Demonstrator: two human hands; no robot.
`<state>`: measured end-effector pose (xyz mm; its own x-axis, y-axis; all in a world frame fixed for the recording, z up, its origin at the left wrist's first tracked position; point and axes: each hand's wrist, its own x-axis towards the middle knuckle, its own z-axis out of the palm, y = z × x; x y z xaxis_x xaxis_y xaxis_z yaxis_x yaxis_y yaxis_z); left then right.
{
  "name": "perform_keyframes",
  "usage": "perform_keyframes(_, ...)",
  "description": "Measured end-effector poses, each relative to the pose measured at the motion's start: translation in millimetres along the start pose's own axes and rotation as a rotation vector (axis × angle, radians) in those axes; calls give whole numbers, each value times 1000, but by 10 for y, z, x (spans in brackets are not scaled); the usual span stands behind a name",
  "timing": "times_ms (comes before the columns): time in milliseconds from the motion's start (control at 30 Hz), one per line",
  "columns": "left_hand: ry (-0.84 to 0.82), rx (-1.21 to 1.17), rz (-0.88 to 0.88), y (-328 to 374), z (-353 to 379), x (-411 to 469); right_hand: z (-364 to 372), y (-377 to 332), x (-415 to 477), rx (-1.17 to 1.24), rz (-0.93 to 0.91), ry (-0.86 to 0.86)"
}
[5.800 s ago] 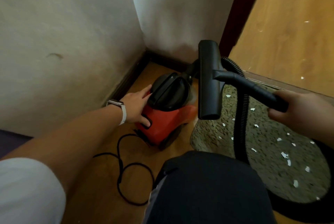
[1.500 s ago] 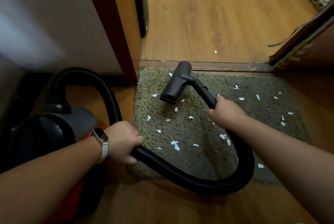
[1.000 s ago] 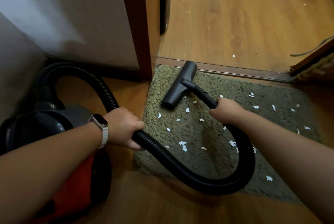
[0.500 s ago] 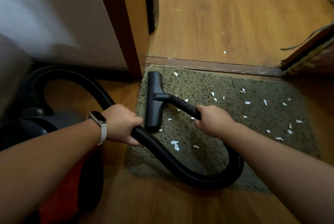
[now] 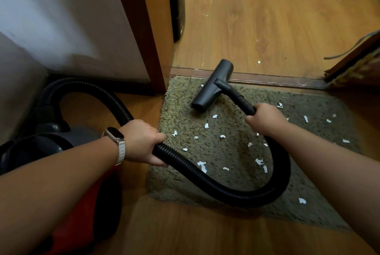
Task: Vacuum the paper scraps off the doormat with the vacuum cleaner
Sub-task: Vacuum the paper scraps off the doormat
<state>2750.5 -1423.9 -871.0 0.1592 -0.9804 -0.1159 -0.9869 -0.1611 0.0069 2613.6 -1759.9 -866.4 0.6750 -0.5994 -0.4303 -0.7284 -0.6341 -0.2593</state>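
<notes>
Looking down at a doorway. The olive shag doormat (image 5: pixel 181 100) lies on wood-look floor (image 5: pixel 267 28), with its far edge against the dark threshold strip (image 5: pixel 267 79). The vacuum cleaner (image 5: pixel 61 145), red body with a dark grey top, sits on the floor left of the mat, near the white wall (image 5: pixel 61 18) and its dark baseboard.

Our left hand (image 5: pixel 141 141), watch (image 5: pixel 116 136) on the wrist, has its fingers wrapped round the ribbed black hose (image 5: pixel 185 164) just off the mat's left edge. The hose loops across the mat's near half and curves up to our right hand (image 5: pixel 265 118), which is closed round the rigid tube (image 5: pixel 236 96).

The nozzle head (image 5: pixel 211 87) lies at an angle on the mat's far left part, its far end over the threshold strip. White paper scraps (image 5: pixel 202 166) dot the mat from the middle to the right edge. A few more lie on the floor beyond the threshold.

A brown door frame (image 5: pixel 144 28) stands at the mat's far left corner. A wooden door edge (image 5: pixel 359 63) with a frayed bottom shows at far right.
</notes>
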Motion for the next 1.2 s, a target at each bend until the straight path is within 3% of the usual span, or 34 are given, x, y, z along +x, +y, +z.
perform_keyframes(167,49,-14,18,11,-3,-46,25,-192,48,-33,-27,-43)
perform_keyframes(367,-50,-9,-8,33,-21,-90,218,-401,11,-76,-108,-81)
perform_keyframes(633,-22,-13,1,-2,40,-36,152,-175,35,-45,20,-30)
perform_keyframes(933,-1,-25,32,2,83,-54,215,-309,15,-93,-31,-42)
perform_keyframes(1200,-101,26,7,38,-6,-124,129,-361,46,-86,12,-42)
